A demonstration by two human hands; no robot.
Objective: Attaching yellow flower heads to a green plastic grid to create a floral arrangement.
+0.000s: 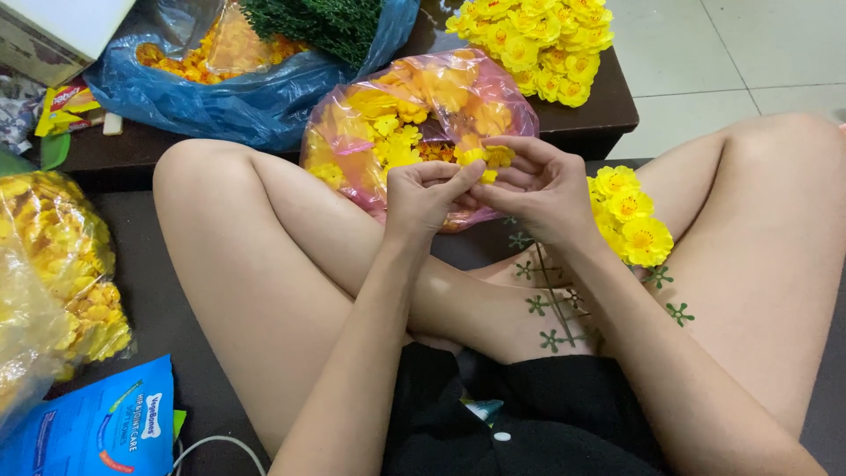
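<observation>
I sit cross-legged. My left hand (425,196) and my right hand (538,189) meet in front of a pink plastic bag (458,88) full of yellow and orange fabric petals. Both hands pinch small yellow flower pieces (490,159) between their fingertips. A green plastic stem (553,295) with small star-shaped calyxes runs down from my right hand across my lap. Several finished yellow flowers (630,216) sit on that stem beside my right wrist.
A blue plastic bag (225,101) with orange petals and green stems lies on the dark low table (608,115) at the back. A heap of finished yellow flowers (538,40) lies at the table's right end. A clear bag of yellow petals (62,264) and a blue packet (97,427) lie at my left.
</observation>
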